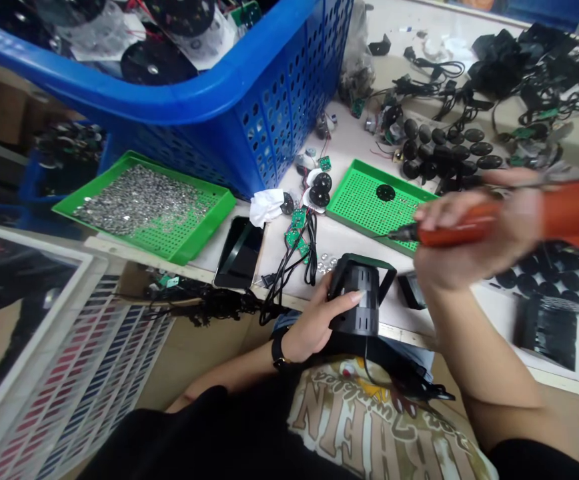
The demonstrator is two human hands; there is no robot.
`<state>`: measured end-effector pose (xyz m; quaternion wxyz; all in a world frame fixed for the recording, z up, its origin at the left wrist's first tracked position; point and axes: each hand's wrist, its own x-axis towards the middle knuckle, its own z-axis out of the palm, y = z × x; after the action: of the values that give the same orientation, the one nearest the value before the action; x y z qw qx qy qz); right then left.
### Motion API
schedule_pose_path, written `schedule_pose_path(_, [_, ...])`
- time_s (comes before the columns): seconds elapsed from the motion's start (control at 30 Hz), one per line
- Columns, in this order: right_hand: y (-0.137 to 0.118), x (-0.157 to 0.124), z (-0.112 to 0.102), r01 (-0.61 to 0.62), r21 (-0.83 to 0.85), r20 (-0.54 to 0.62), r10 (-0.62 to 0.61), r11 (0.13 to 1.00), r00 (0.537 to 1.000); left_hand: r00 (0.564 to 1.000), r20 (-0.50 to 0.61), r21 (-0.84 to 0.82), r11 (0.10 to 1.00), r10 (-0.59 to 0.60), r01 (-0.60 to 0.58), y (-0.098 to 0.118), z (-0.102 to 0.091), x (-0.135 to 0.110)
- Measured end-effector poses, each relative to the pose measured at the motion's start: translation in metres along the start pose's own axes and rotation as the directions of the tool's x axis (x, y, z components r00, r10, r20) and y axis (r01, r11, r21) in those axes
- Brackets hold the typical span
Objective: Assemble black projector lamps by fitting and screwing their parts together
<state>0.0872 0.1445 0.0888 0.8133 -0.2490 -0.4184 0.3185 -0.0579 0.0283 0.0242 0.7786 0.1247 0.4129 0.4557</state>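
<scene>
The right hand (447,267) is smeared by blur, and so is the driver (469,225) in it, whose rear runs off the right edge. That hand covers the near right end of a green tray (362,193). Most of the left hand's (307,330) fingers are hidden behind the housing (367,317). The basket (204,110) is cut off by the top and left edges. In the other tray (197,230), the metal bits (134,200) are too small to tell apart. The far black parts (514,60) blur together.
</scene>
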Motion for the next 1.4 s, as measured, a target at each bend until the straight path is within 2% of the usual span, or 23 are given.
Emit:
schedule_pose_path(0.1, [-0.051,-0.006,-0.013,-0.140,-0.010,0.098,0.141,0.990,0.985,0.998,0.052,0.000,1.000,-0.018,0.018,-0.001,0.006,0.002])
schedule_pose_path(0.2, [-0.075,-0.020,-0.023,-0.227,0.018,0.138,0.222,0.974,0.965,0.996,0.073,0.021,0.999,-0.041,0.040,-0.003,0.016,0.003])
schedule_pose_path(0.33, [-0.068,-0.031,-0.021,-0.180,0.000,0.096,0.180,0.984,0.979,0.995,0.088,0.036,0.999,-0.041,0.038,-0.007,0.027,0.004])
schedule_pose_path(0.5, [-0.059,-0.031,-0.013,-0.151,0.058,0.012,0.151,0.987,0.989,0.995,0.082,0.027,0.998,-0.053,0.051,-0.010,0.032,0.003])
schedule_pose_path(0.7, [-0.063,-0.032,-0.008,-0.192,0.012,-0.077,0.192,0.981,0.978,0.995,0.087,0.035,0.998,-0.047,0.045,-0.009,0.034,0.001])
schedule_pose_path(1.03, [-0.066,-0.032,-0.006,-0.175,-0.077,-0.035,0.173,0.982,0.984,0.996,0.090,0.059,0.998,0.017,-0.022,-0.012,0.036,0.001])
schedule_pose_path(1.4, [-0.066,-0.027,-0.012,-0.131,-0.051,-0.053,0.128,0.990,0.990,0.995,0.095,0.036,0.999,-0.010,0.006,-0.011,0.036,-0.003])
